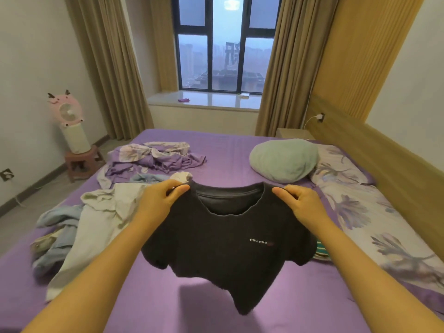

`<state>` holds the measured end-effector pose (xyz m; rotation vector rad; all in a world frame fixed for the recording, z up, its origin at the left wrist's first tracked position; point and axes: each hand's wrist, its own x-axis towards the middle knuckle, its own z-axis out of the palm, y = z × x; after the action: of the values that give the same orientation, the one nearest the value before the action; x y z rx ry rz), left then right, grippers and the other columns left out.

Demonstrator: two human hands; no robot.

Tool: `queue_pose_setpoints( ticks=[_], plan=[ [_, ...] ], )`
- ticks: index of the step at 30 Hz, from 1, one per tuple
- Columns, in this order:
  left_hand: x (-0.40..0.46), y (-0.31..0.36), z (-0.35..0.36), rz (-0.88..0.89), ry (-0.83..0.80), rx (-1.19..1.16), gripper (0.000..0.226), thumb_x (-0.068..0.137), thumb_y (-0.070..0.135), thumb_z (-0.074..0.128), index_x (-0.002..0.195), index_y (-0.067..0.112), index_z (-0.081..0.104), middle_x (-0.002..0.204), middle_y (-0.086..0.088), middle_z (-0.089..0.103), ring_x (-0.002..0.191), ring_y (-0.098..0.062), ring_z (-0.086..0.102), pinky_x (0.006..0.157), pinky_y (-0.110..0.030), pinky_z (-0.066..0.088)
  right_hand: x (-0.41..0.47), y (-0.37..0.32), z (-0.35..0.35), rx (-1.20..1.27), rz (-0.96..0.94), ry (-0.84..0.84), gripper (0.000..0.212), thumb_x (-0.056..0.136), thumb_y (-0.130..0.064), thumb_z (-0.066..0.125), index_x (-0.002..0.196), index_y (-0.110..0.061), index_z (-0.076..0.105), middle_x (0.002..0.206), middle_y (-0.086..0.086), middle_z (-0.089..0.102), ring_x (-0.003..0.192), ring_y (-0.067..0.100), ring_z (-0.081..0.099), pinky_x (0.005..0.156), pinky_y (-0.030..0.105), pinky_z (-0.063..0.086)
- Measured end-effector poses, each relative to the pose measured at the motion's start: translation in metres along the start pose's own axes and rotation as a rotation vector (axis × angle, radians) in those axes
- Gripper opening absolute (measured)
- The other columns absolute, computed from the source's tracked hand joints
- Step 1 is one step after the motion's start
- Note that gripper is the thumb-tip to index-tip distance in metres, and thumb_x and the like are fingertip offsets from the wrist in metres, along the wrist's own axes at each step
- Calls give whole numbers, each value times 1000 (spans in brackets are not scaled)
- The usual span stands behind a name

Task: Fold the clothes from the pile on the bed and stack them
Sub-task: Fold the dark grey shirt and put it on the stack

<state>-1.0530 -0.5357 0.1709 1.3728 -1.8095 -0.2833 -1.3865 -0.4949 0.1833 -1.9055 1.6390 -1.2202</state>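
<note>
The purple bed fills the view from 9 o'clock round to 3 o'clock, and the pile of clothes sprawls at 9 o'clock, pale and blue pieces tangled together, with a rumpled purple bundle beyond it at 11 o'clock. A green cushion lies at 1 o'clock beside a flowered pillow. At the centre hangs 1 black T-shirt, lifted clear of the sheet, its hem drooping toward 6 o'clock. The left hand pinches the shoulder seam at 10 o'clock of the collar; the right hand pinches the other shoulder at 2 o'clock, both with fingers curled on cloth. The shirt looks light, limp and unslippery; the 2 shoulder seams seem the sound place to hold it, since it sags anywhere unsupported.
</note>
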Motion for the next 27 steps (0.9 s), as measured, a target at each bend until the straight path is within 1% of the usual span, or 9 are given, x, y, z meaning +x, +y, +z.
queue_pose_setpoints(
  ticks=[5,8,10,13,14,16,21,24,27],
  plan=[
    [-17,3,1,-56,24,-46,19,89,35,63,94,20,74,83,7,68,73,-4,58,71,-24,46,-14,2,9,86,37,-50,27,88,-38,61,66,-24,65,62,-8,61,60,4,54,57,11,40],
    [-2,-7,10,-85,44,1,20,88,34,65,92,18,75,78,11,63,68,1,54,64,-20,42,-3,8,17,30,33,-50,26,89,-36,62,66,-23,64,63,-5,61,62,5,54,57,12,39],
    [10,-24,26,-131,-51,59,21,89,37,64,93,18,74,80,9,63,73,-7,56,66,-25,41,9,22,29,-56,50,-78,30,89,-37,62,66,-18,64,62,-2,60,60,8,54,59,16,39],
    [20,-66,70,-196,-295,136,19,92,35,59,89,19,68,79,3,62,80,-20,60,66,-33,44,25,64,65,-225,142,-160,37,90,-41,58,68,-11,61,62,4,58,63,18,54,64,33,42],
    [20,-84,89,-215,-367,168,18,94,35,57,89,19,65,79,1,61,82,-22,60,67,-35,46,29,82,81,-277,175,-184,36,91,-42,57,69,-13,61,62,2,58,64,19,55,63,35,42],
    [19,-125,131,-271,-474,214,19,97,33,52,92,19,62,88,-1,63,87,-23,60,72,-39,49,32,122,118,-361,241,-231,30,93,-39,53,72,-18,57,63,-3,56,64,19,54,59,34,41],
    [22,-217,227,-402,-563,216,18,98,30,49,102,19,63,104,-7,66,95,-27,59,74,-38,47,41,218,208,-491,449,-312,20,96,-32,44,92,-19,58,88,2,64,81,22,58,62,32,40],
    [35,-256,271,-399,-621,241,21,97,31,50,107,20,65,108,-7,65,99,-27,58,76,-37,47,55,262,245,-549,480,-379,22,98,-34,44,102,-21,61,102,1,66,94,24,60,71,32,41],
    [47,-286,308,-353,-674,330,24,97,37,49,108,24,65,107,-4,62,99,-25,58,71,-35,45,65,298,274,-577,503,-439,22,98,-31,45,101,-17,61,104,4,67,97,28,60,79,33,38]
  ],
)
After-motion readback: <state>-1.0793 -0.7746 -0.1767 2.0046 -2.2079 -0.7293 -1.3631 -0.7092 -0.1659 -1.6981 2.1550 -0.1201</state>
